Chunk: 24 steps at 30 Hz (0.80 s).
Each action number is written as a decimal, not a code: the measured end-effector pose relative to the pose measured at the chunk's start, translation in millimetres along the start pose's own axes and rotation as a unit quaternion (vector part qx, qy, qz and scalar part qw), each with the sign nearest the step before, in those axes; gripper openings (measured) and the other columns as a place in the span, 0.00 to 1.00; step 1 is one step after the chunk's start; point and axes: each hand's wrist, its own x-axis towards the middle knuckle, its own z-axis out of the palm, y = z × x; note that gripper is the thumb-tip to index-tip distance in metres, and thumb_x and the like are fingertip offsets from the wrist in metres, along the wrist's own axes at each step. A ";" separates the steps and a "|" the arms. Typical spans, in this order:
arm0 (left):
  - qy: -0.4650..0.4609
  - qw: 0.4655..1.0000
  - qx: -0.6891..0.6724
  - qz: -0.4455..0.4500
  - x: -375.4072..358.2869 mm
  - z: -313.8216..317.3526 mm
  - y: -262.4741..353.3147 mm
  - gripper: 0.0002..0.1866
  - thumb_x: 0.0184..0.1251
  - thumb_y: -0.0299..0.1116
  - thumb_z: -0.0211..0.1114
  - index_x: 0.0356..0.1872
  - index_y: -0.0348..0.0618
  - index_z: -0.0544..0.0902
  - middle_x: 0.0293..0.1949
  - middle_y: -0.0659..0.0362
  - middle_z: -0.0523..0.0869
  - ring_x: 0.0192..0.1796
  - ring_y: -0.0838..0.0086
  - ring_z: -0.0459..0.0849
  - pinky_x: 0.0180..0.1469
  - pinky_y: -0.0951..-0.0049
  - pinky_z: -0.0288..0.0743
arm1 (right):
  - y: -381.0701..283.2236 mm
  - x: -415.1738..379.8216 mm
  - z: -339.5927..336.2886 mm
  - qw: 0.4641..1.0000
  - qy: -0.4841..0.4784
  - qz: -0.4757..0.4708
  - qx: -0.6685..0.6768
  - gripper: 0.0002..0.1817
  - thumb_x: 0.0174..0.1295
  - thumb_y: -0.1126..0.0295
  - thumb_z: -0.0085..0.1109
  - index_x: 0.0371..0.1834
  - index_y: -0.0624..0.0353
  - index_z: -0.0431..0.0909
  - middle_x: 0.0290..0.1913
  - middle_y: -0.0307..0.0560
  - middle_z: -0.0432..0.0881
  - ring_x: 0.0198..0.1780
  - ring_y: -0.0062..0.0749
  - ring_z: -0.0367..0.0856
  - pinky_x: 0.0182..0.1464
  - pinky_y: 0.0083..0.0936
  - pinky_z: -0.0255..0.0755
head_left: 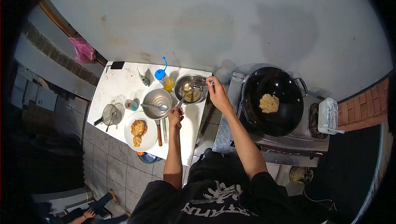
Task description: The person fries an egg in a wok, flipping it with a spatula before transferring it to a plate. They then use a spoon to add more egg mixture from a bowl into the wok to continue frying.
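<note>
Metal bowl (179,87) just above mid-frame, bits of food (187,88) inside. Left hand (175,117) curled round a spoon (181,101), right hand (218,95) round a slotted tool (200,83); I'd scrape gently, both tips kept low.

The left hand (175,117) covers part of the handle of a spoon (181,102), and the fingers of the right hand (218,95) hide the grip of a metal utensil (200,84) whose exact shape is too small to tell. What lies in the steel bowl (177,90) cannot be identified, nor can the contents of the small jar (131,104). The table (123,79) hides much of the blue basin (149,158), and the bottom edge cuts off another person (100,203).
</note>
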 end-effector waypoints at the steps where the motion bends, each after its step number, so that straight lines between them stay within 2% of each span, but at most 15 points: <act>1: 0.004 1.000 0.007 -0.006 -1.3 0.4 0.6 0.14 0.76 0.38 0.50 0.34 0.41 0.79 0.22 0.66 0.77 0.21 0.84 0.72 0.21 0.84 0.63 | -3.5 -0.7 -1.6 1.000 -0.006 0.003 -0.006 0.06 0.68 0.76 0.51 0.46 0.64 0.70 0.30 0.50 0.79 0.24 0.27 0.72 0.31 0.24 0.68; 3: 0.000 1.000 0.006 -0.005 -2.7 0.2 0.0 0.14 0.76 0.37 0.50 0.33 0.41 0.78 0.22 0.66 0.77 0.21 0.84 0.72 0.21 0.84 0.63 | -10.3 -2.3 -5.1 1.000 -0.011 0.004 -0.013 0.06 0.68 0.76 0.51 0.46 0.64 0.70 0.30 0.50 0.79 0.24 0.28 0.71 0.31 0.24 0.68; 5: -0.005 1.000 0.005 -0.004 -2.6 -0.8 -0.9 0.14 0.76 0.37 0.50 0.33 0.42 0.78 0.22 0.66 0.76 0.21 0.84 0.72 0.22 0.84 0.63 | -17.0 -3.7 -8.3 0.998 -0.042 0.041 -0.013 0.08 0.68 0.77 0.49 0.47 0.66 0.69 0.40 0.59 0.79 0.38 0.50 0.79 0.42 0.33 0.72; 6: -0.008 1.000 -0.004 -0.006 -0.1 -1.8 -4.2 0.13 0.75 0.37 0.50 0.32 0.44 0.77 0.23 0.66 0.77 0.22 0.84 0.73 0.22 0.83 0.64 | -18.1 -4.5 -9.0 0.998 -0.041 0.040 -0.014 0.08 0.68 0.77 0.49 0.47 0.66 0.69 0.40 0.59 0.79 0.38 0.50 0.79 0.42 0.33 0.72; 9: -0.010 1.000 -0.026 -0.013 5.5 -3.6 -12.4 0.12 0.74 0.36 0.50 0.31 0.45 0.76 0.23 0.66 0.78 0.22 0.83 0.74 0.23 0.82 0.66 | -17.6 -6.7 -9.7 0.998 -0.037 0.045 -0.010 0.08 0.68 0.77 0.49 0.47 0.66 0.69 0.41 0.59 0.79 0.38 0.49 0.80 0.42 0.33 0.72; 11: -0.007 0.999 -0.038 -0.016 7.0 -4.6 -13.7 0.12 0.74 0.35 0.50 0.31 0.45 0.76 0.23 0.66 0.77 0.22 0.83 0.73 0.23 0.83 0.66 | -13.6 -7.7 -7.6 1.000 -0.004 0.007 -0.014 0.07 0.68 0.76 0.50 0.46 0.64 0.70 0.31 0.50 0.78 0.24 0.27 0.71 0.31 0.24 0.67; 15: -0.001 0.998 -0.058 -0.038 3.0 -3.5 -6.5 0.11 0.72 0.34 0.50 0.31 0.43 0.77 0.22 0.66 0.76 0.21 0.83 0.72 0.22 0.84 0.65 | -11.2 -8.2 -11.4 1.000 0.008 -0.006 -0.009 0.06 0.68 0.76 0.50 0.46 0.64 0.70 0.33 0.50 0.79 0.25 0.26 0.72 0.31 0.23 0.68; 17: 0.000 0.997 -0.060 -0.041 3.1 -3.0 -6.3 0.11 0.72 0.33 0.51 0.31 0.43 0.77 0.22 0.66 0.76 0.21 0.83 0.72 0.21 0.84 0.65 | -11.4 -9.3 -14.9 0.999 -0.026 0.037 0.004 0.08 0.68 0.77 0.50 0.47 0.65 0.69 0.40 0.57 0.80 0.36 0.47 0.79 0.41 0.33 0.72; 18: -0.006 0.997 -0.062 -0.043 4.5 -2.6 -6.8 0.10 0.72 0.33 0.51 0.31 0.42 0.77 0.22 0.65 0.76 0.21 0.83 0.72 0.21 0.84 0.65 | -11.6 -9.8 -15.4 0.999 -0.026 0.038 0.003 0.08 0.68 0.77 0.50 0.47 0.65 0.69 0.40 0.57 0.80 0.36 0.47 0.79 0.41 0.33 0.72; 21: -0.015 0.997 -0.060 -0.043 6.1 0.4 -8.8 0.10 0.70 0.32 0.51 0.30 0.42 0.78 0.22 0.65 0.77 0.21 0.82 0.72 0.20 0.84 0.65 | -10.1 -11.9 -14.9 0.999 -0.034 0.040 -0.008 0.08 0.68 0.77 0.50 0.47 0.65 0.69 0.39 0.55 0.80 0.31 0.41 0.78 0.37 0.31 0.71; 23: -0.016 0.997 -0.057 -0.042 6.5 3.6 -9.2 0.10 0.70 0.31 0.51 0.30 0.42 0.78 0.22 0.65 0.77 0.21 0.82 0.72 0.20 0.84 0.65 | -5.7 -13.5 -12.8 0.998 -0.024 0.049 0.009 0.07 0.70 0.75 0.49 0.47 0.64 0.70 0.34 0.47 0.79 0.27 0.24 0.75 0.32 0.22 0.69; 24: -0.018 0.997 -0.057 -0.044 6.1 5.1 -8.7 0.10 0.69 0.30 0.50 0.30 0.41 0.78 0.22 0.64 0.77 0.20 0.82 0.73 0.20 0.84 0.65 | -4.7 -13.7 -11.9 0.998 -0.023 0.050 0.008 0.07 0.70 0.75 0.49 0.47 0.64 0.70 0.34 0.47 0.79 0.27 0.24 0.75 0.32 0.22 0.69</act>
